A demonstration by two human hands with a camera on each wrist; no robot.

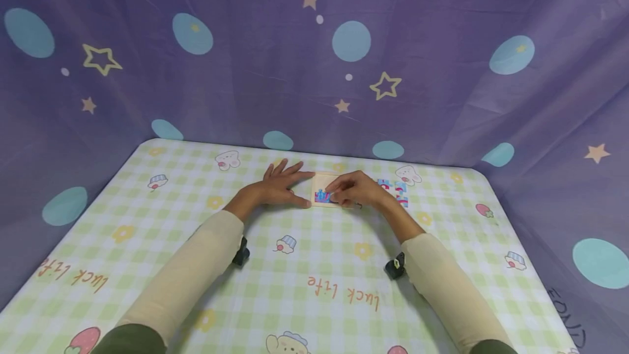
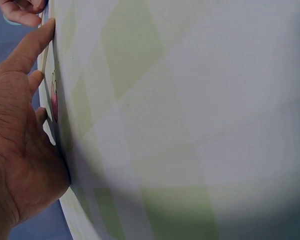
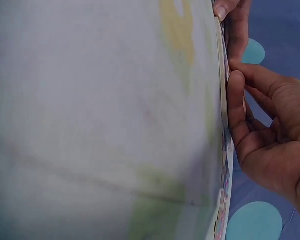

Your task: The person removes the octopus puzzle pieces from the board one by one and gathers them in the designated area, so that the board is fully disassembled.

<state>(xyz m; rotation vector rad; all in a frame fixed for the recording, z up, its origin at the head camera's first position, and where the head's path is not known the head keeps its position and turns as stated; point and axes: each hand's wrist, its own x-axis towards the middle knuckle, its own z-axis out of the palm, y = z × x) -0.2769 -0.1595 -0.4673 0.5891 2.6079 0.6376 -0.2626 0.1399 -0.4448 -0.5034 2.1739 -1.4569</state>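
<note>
A small pale wooden puzzle tray (image 1: 319,179) lies on the table, with blue and pink jigsaw pieces at its lower left. My left hand (image 1: 279,187) is spread flat at the tray's left side, index fingertip and thumb at its edge. The right hand (image 1: 357,188) reaches over the tray with fingers bent, pinching a blue puzzle piece (image 1: 321,194) at the fingertips; the fingers hide much of the tray. In the right wrist view, thumb (image 3: 236,87) and forefinger meet just above the tray's edge (image 3: 221,65). The left wrist view shows the left thumb (image 2: 37,45) against the tray's side.
Several loose puzzle pieces (image 1: 401,187) lie right of the tray, behind the right wrist. A checkered cloth (image 1: 334,255) covers the table. A purple curtain (image 1: 295,108) with stars and dots stands along the back and sides.
</note>
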